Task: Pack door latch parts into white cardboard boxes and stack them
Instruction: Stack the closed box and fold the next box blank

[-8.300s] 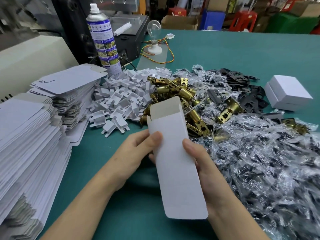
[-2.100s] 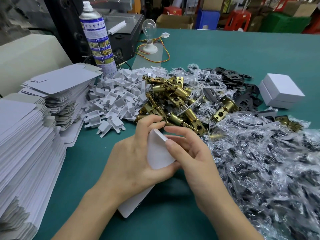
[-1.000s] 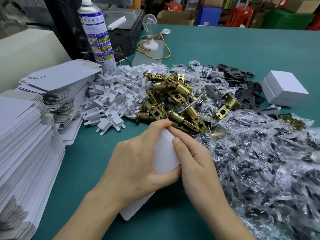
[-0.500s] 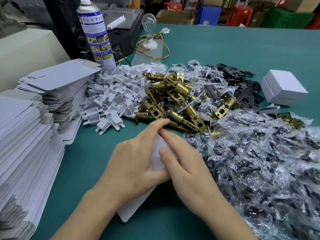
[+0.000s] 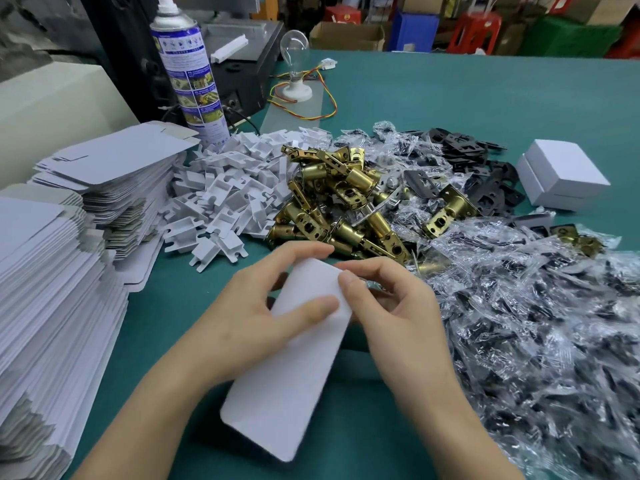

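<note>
While the white cardboard box (image 5: pixel 294 362) was held at centre frame, gripped by the left hand (image 5: pixel 242 320) and pinched at its upper end by the right hand (image 5: pixel 398 313), a risk was judged: pressed askew, the end could be crushed, and latch parts (image 5: pixel 339 202) spilled later.

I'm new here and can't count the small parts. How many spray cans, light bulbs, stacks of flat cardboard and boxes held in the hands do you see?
Spray can: 1
Light bulb: 1
Flat cardboard stacks: 2
Held box: 1
Total: 5
</note>
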Demonstrator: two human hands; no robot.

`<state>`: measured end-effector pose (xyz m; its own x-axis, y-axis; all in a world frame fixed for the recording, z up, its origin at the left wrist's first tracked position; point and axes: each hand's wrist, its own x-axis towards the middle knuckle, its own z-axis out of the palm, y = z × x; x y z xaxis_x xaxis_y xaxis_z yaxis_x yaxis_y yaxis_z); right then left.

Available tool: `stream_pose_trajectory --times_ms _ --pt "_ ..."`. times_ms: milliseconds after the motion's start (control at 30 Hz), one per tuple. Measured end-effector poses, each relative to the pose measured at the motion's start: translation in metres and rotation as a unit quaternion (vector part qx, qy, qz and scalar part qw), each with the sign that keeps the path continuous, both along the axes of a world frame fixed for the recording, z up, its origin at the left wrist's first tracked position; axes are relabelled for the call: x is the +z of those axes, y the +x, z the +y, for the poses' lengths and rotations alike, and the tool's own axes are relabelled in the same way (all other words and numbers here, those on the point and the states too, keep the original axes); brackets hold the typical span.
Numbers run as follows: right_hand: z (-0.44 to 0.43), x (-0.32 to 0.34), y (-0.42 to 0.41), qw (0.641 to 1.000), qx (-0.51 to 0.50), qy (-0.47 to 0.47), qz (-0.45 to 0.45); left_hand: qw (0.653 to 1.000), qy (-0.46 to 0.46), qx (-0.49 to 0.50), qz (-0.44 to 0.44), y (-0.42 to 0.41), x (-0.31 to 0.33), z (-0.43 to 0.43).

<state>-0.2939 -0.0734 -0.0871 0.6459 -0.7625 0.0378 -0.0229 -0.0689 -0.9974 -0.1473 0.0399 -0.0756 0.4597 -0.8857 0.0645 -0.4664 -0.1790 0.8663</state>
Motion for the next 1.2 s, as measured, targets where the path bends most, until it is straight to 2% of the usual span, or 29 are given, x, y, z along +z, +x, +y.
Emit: stream_pose_trajectory --times_ms 67,133,600,733,800,867,967,1000,1067,1133,1167,1200 --pt "-0.002 0.001 -0.001 0.999 -0.002 0.035 -0.012 0.993 -0.020 0.028 0.112 0.005 0.000 0.001" --pt "-0.004 0.001 -0.001 0.998 0.004 0.063 -0.024 0.985 -0.028 0.066 0.159 0.007 0.000 -0.002" --pt "-0.008 -0.001 -0.001 0.998 0.018 0.065 0.000 0.973 -0.080 0.053 0.210 0.006 -0.002 -0.004" --pt "-0.006 0.001 0.001 0.997 0.021 0.077 -0.006 0.963 -0.072 0.069 0.252 0.005 0.001 -0.005" --pt "-0.007 0.001 0.000 0.999 0.023 0.023 -0.019 0.946 -0.060 0.098 0.302 0.007 0.003 -0.005" --pt "-0.006 0.002 0.000 0.996 0.051 -0.070 -0.020 0.932 -0.047 0.143 0.329 0.013 0.003 -0.005" --pt "-0.003 0.001 0.001 0.963 0.088 -0.254 -0.005 0.924 -0.059 0.168 0.339 0.019 0.000 -0.002" --pt "-0.002 0.000 0.002 0.959 0.082 -0.272 -0.010 0.932 -0.065 0.153 0.324 0.019 -0.002 -0.001" --pt "-0.002 -0.002 0.003 0.970 0.057 -0.237 -0.013 0.956 -0.053 0.144 0.251 0.015 -0.005 -0.002" --pt "-0.004 -0.004 0.003 0.985 0.046 -0.169 -0.001 0.978 -0.057 0.177 0.095 0.018 -0.009 -0.002" --pt "-0.007 -0.005 0.003 0.988 0.042 -0.146 0.009 0.981 -0.081 0.177 0.015 0.020 -0.009 -0.001" --pt "-0.008 -0.006 0.003 0.990 0.039 -0.131 0.020 0.980 -0.120 0.155 -0.028 0.023 -0.008 0.000"
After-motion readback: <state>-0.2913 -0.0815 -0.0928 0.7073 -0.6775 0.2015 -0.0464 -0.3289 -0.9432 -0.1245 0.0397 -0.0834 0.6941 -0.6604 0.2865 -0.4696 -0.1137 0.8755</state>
